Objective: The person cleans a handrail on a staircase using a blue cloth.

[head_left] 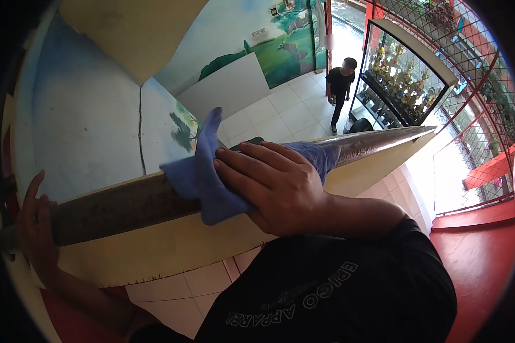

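Observation:
A dark, worn handrail (109,211) runs along the top of a cream-coloured low wall (154,251). My right hand (280,186) lies over a blue-purple cloth (212,183) and presses it onto the rail, fingers curved across the fabric. One loose corner of the cloth sticks up, and another part hangs over the near side. At the left end, my left hand (37,231) rests against the rail with its fingers stretched out and apart. Nothing shows in that palm.
Beyond the rail, a person in dark clothes (340,83) stands on the tiled floor (292,103) below. A glass cabinet (403,77) full of trophies stands beside them. Metal grating (469,34) is at the right, above a red floor (480,257). A painted wall (234,34) rises behind.

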`<state>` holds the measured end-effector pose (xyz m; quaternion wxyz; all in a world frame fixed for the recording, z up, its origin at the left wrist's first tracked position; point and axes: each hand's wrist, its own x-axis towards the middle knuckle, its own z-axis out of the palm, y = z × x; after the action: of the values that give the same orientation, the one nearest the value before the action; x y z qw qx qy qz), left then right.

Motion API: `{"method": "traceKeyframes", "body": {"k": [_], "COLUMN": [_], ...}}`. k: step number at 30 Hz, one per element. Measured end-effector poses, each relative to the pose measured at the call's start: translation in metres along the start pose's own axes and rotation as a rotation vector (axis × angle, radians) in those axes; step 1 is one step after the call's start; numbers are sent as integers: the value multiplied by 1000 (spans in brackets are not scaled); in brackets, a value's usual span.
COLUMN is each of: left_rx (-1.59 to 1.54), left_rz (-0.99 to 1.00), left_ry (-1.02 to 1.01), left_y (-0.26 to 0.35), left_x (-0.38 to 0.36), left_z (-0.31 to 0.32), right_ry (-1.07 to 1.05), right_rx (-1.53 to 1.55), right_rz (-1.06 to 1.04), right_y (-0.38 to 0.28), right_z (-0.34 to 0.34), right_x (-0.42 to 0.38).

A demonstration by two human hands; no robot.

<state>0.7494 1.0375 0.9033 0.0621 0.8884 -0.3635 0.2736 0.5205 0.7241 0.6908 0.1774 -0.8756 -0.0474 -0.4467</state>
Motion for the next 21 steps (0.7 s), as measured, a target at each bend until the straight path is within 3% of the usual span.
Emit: {"method": "traceKeyframes", "body": {"k": [3, 5, 6, 7, 8, 9, 12, 14, 16, 21], "left_rx": [-13, -15, -19, -27, -16, -5, -96, -128, -98, -46], "left_rz": [-3, -12, -18, -29, -36, -42, -51, -67, -110, -69], "left_ry": [-21, -31, -16, 6, 13, 12, 23, 38, 46, 25], "left_y": [-7, -8, -4, 0, 5, 10, 12, 14, 20, 18], "left_x": [2, 3, 2, 1, 1, 3, 1, 1, 0, 0], "left_z": [-1, -2, 0, 1, 0, 0, 4, 5, 4, -1], "right_ry": [-135, -309, -571, -687, -623, -602, -1110, -1075, -998, -1124], "right_rx": [48, 5, 39, 20, 401, 536, 299, 649, 779, 657], "right_rz": [52, 317, 558, 666, 887, 883, 720, 698, 450, 505], "right_y": [19, 47, 71, 106, 132, 157, 121, 118, 100, 68], "right_z": [-27, -53, -72, -79, -79, -72, -56, -14, 23, 6], "right_x": [-14, -30, -27, -39, -50, -56, 33, 54, 77, 108]}}
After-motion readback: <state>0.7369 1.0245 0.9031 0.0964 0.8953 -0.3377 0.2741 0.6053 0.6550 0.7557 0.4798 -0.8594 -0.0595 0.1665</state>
